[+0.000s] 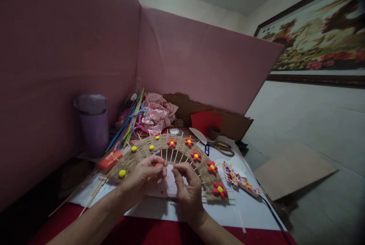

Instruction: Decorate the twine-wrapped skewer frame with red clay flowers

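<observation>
In front of me lies a woven twine arch (142,154) with thin wooden sticks poking out along its edges. Several red flowers (196,156) with yellow centres sit along its right side, and bare yellow clay dots (122,173) on its left. My left hand (144,174), above the arch's inner opening, pinches a small piece of red clay (158,165), partly hidden by the fingers. Close by, my right hand (188,186) has thumb and fingertips pressed together; whatever is between them is too small to make out. Left of the arch rests a packet of orange-red clay (110,160).
A purple tumbler (95,131) stands at the left, beside colourful pipe cleaners (128,121) and crumpled pink wrapping (159,112). Scissors (224,147) lie behind the arch. A flower-patterned glue gun (239,180) with a black cord is at the right. Pink panels (194,55) enclose the table.
</observation>
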`<state>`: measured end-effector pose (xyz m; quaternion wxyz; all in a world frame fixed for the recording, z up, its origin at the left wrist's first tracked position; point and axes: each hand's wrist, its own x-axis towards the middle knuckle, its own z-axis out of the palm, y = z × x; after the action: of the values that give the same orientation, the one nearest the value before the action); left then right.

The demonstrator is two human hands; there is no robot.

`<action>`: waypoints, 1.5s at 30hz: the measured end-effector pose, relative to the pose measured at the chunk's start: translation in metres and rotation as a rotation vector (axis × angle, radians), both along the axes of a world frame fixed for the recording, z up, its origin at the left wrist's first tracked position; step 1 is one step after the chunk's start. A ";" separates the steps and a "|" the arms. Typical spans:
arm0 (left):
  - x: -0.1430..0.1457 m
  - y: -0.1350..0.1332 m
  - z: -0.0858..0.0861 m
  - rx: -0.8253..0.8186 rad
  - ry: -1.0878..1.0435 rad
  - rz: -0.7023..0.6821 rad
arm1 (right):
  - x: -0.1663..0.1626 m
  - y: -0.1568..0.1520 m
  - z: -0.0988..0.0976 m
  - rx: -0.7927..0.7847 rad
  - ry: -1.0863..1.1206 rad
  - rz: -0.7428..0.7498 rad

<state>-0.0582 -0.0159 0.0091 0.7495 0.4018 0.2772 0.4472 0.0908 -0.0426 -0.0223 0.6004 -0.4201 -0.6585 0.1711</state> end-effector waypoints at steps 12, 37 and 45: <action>0.007 0.001 -0.016 -0.012 0.051 0.028 | 0.001 0.003 0.001 0.026 -0.007 0.051; 0.008 -0.002 -0.017 -0.001 0.061 0.050 | 0.000 -0.003 0.005 0.138 -0.085 0.084; 0.007 -0.002 -0.017 0.005 0.101 0.063 | 0.002 0.000 0.000 0.144 -0.124 0.073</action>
<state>-0.0512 -0.0180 -0.0080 0.7190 0.4169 0.3260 0.4505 0.0931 -0.0423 -0.0220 0.5804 -0.3613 -0.7201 0.1187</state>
